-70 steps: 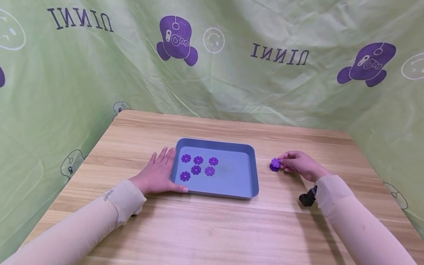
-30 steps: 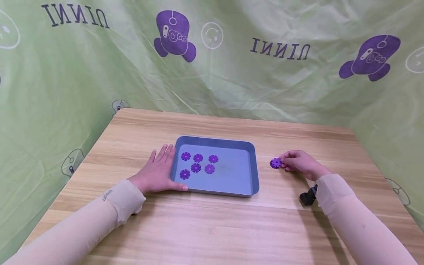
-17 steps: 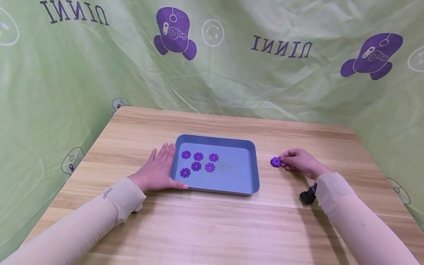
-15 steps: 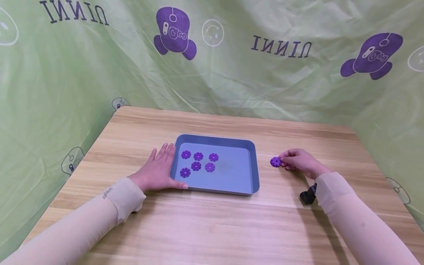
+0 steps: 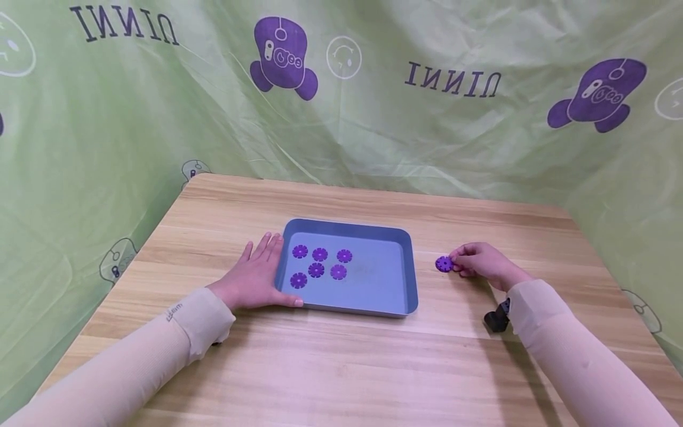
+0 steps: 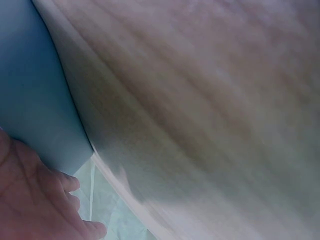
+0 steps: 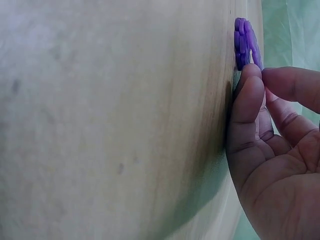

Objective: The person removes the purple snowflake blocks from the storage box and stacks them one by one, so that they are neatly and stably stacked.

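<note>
My left hand (image 5: pixel 253 279) rests with fingers spread against the left side of a shallow blue-grey tray (image 5: pixel 381 279), its thumb along the near rim. The left wrist view catches part of that hand (image 6: pixel 35 195) beside the tray's outer wall (image 6: pixel 45 90). Several purple notched discs (image 5: pixel 338 272) lie flat inside, toward the tray's left half. To the right of the tray, my right hand (image 5: pixel 480 264) pinches a purple notched disc (image 5: pixel 443 264) between thumb and fingertips. In the right wrist view the pinched disc (image 7: pixel 253 45) leans against a small stack of similar discs (image 7: pixel 241 44) on the table.
A wood-grain table (image 5: pixel 341 367) carries everything. Green printed cloth (image 5: pixel 373 148) hangs behind it and at both sides. Below the right sleeve cuff hangs a black wrist device (image 5: pixel 497 320).
The pinched disc has come down from above the dark disc beneath it and now overlaps it almost fully in the head view. My left hand and the tray have stayed in place.
</note>
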